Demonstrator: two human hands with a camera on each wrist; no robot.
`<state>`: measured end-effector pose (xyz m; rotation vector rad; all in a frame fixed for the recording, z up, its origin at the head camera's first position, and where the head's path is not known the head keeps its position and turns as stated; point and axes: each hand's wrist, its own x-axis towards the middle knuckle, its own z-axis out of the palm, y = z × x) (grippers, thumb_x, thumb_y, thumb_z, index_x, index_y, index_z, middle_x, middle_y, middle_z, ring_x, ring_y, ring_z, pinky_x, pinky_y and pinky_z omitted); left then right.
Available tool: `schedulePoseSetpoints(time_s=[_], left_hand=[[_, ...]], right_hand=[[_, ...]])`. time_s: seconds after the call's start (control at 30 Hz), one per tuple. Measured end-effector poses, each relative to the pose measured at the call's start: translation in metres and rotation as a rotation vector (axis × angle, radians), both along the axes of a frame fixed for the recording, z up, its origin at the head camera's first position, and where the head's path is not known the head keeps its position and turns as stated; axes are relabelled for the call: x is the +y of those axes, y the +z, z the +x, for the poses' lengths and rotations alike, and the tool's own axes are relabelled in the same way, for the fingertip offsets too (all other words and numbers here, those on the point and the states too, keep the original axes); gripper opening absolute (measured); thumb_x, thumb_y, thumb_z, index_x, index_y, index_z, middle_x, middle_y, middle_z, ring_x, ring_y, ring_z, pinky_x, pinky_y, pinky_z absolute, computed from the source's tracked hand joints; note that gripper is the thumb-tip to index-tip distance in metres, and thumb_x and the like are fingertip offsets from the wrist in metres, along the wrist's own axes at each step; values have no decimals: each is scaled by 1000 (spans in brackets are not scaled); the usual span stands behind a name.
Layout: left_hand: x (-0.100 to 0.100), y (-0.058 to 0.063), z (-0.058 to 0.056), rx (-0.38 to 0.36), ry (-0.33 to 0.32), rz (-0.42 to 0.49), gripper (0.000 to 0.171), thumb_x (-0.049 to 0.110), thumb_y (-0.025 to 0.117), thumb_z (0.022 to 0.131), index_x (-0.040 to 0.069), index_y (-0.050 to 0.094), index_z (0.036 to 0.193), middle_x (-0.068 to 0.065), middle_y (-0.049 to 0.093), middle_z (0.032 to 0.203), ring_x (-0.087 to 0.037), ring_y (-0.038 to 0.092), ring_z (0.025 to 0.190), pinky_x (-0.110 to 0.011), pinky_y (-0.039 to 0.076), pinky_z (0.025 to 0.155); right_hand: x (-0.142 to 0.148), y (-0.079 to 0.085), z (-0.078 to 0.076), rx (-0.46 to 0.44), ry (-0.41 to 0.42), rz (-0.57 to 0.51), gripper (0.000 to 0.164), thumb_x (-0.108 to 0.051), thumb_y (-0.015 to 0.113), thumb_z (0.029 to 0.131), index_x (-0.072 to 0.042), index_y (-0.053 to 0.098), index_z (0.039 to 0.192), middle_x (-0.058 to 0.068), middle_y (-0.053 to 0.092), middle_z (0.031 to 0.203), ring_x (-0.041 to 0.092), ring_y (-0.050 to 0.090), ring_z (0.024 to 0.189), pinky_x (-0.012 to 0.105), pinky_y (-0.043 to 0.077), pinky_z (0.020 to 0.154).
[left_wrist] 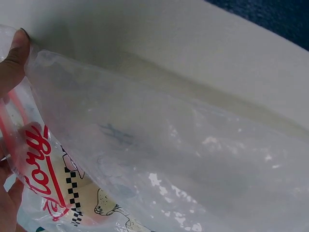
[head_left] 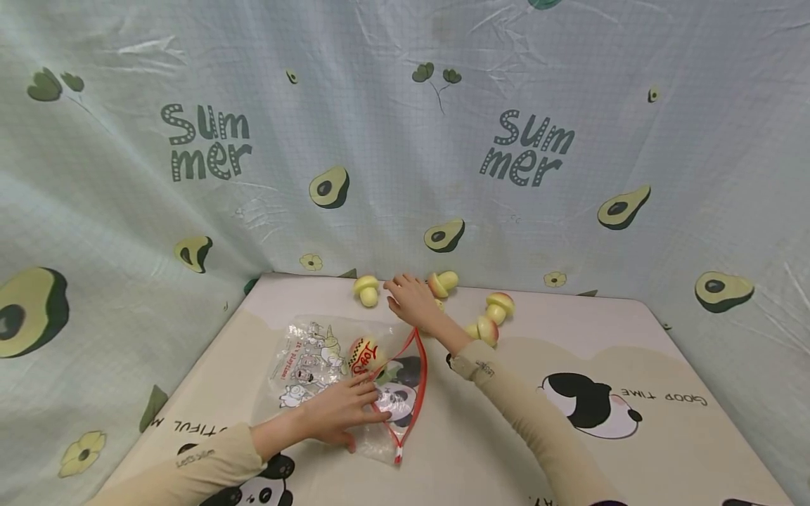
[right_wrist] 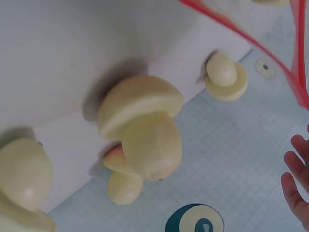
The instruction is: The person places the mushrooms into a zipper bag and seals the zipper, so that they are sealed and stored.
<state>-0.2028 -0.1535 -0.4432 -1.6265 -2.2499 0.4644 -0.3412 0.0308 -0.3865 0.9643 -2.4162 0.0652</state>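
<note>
A clear zip bag point(head_left: 329, 393) with a red zipper edge and cartoon prints lies on the table, its mouth gaping to the right. My left hand point(head_left: 342, 411) rests on it near the mouth, fingers spread and fairly straight; in the left wrist view, the thumb point(left_wrist: 17, 58) touches the plastic edge. A pale yellow round patch shows around the red lettering. Beyond the bag, my right hand point(head_left: 414, 302) reaches over the far table, fingers loosely bent and holding nothing. Toy mushrooms lie on both sides of it: one yellow mushroom point(head_left: 367, 290) at its left, another mushroom point(head_left: 444, 283) at its right.
Farther right, two more toy mushrooms, one mushroom point(head_left: 500, 307) and a nearer mushroom point(head_left: 486, 330), lie close together. The table cover point(head_left: 506, 422) has panda prints. A pale avocado-print curtain point(head_left: 392, 140) hangs right behind the far edge and along both sides.
</note>
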Motion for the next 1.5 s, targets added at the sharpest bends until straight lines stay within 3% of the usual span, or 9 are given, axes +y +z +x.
schedulePoseSetpoints(time_s=[0.2,0.4,0.6,0.77,0.97,1.23,1.5], left_hand=[[-2,-1,-1,4,-6,2,74,62,65,55,30,52,121,3,56,99,-15,49,102,-38,35,101],[0,-1,-3,-20,-10,2,73,60,66,57,30,51,123,3,57,102,-16,49,105,-38,35,102],[1,2,-4,-11,7,-18,72,59,66,58,31,51,122,3,57,102,-16,49,104,-37,35,101],[-1,4,-3,-1,10,-18,72,60,65,57,31,52,121,4,57,100,-15,49,103,-37,35,101],[-2,4,-2,6,8,-8,72,61,64,57,30,53,121,3,57,99,-16,50,103,-38,36,102],[-1,0,1,9,2,-4,73,62,63,58,29,52,122,3,58,100,-16,51,104,-38,35,102],[0,0,2,-27,21,-16,71,60,62,61,29,50,124,2,57,102,-17,50,106,-38,36,102]], right_hand=[[-9,14,-19,-16,-16,46,20,-19,53,86,-12,59,104,4,60,92,20,54,85,33,47,67],[-11,22,-34,-40,-58,22,18,-18,52,88,-12,58,103,4,59,92,20,53,84,33,47,67],[-21,23,-42,-124,-92,65,27,-22,50,89,-12,55,114,4,56,108,20,52,100,37,48,79],[-37,13,-47,-230,-107,115,44,-26,51,88,-11,43,129,5,44,134,22,42,122,44,41,96],[-49,-2,-46,-346,-153,172,57,-27,52,88,-12,30,139,3,25,147,24,33,130,48,35,101],[-52,-27,-40,-359,-199,217,59,-24,53,87,-13,28,140,2,24,147,22,35,129,45,35,101],[-51,-38,-40,-371,-207,231,62,-22,54,87,-13,25,141,2,23,148,20,36,128,44,38,99]])
